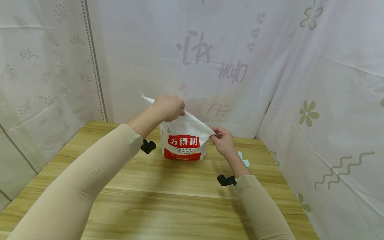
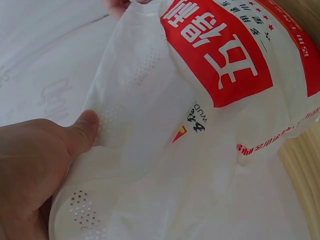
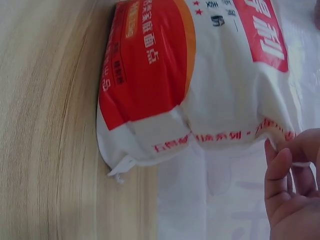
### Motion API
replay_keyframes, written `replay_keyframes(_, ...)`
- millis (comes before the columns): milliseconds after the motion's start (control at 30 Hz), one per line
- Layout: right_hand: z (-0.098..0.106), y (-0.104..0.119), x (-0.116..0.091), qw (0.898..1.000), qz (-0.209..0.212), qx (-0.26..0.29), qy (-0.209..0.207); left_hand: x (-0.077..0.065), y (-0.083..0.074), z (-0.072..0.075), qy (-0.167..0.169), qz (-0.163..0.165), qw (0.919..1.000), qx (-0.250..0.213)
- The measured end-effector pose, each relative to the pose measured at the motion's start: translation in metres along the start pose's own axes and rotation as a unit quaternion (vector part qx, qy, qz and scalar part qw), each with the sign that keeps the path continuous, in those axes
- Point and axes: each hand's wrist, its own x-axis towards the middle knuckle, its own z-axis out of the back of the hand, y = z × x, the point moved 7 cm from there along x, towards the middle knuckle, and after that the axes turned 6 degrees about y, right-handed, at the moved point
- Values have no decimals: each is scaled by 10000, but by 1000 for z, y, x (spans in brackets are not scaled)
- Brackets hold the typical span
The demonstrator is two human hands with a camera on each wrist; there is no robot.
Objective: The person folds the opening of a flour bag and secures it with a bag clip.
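A white flour bag (image 1: 184, 146) with red printed panels stands on the wooden table, its top edge slanting from high on the left to low on the right. My left hand (image 1: 168, 108) grips that top edge near its raised end; in the left wrist view the thumb (image 2: 85, 130) presses on the white plastic. At the right side, my right hand (image 1: 222, 141) pinches the edge of the bag. The right wrist view shows the bag's printed side (image 3: 150, 65) and my right hand (image 3: 295, 190) at its edge. The bag's inside is hidden.
A small light-blue object (image 1: 244, 160) lies on the table (image 1: 168, 213) behind my right wrist, partly covered. Patterned pale curtains (image 1: 192, 50) hang at the back and both sides. A black wrist camera (image 1: 226, 180) sticks out from my right sleeve, another (image 1: 148, 146) from the left.
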Motion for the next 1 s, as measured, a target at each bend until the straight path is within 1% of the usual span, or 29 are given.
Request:
replay_keyframes(100, -1, 4, -1, 9999, 45, -69, -70, -1, 1, 0, 1, 31, 10000, -83)
replay_keyframes(233, -3, 7, -1, 9998, 150, -94, -2, -2, 2, 1, 12, 78, 9999, -140)
replay_keyframes(400, -4, 6, -1, 9995, 84, 186, 244, -2, 1, 1, 16, 65, 9999, -105)
replay_keyframes(533, -4, 4, -2, 9984, -55, 368, 418, -1, 0, 2, 25, 40, 10000, -62)
replay_keyframes(733, -4, 2, -1, 9980, -154, 204, 581, -1, 0, 2, 31, 22, 10000, -67)
replay_keyframes(833, -3, 2, -2, 9978, -121, 132, 640, -1, 0, 1, 24, 24, 10000, -93)
replay_keyframes(933, -3, 2, -2, 9981, -62, 43, 614, -1, 1, 2, 25, 34, 9999, -125)
replay_keyframes(1000, -2, 3, -3, 9986, -13, -42, 527, -1, 1, 2, 22, 49, 9999, -135)
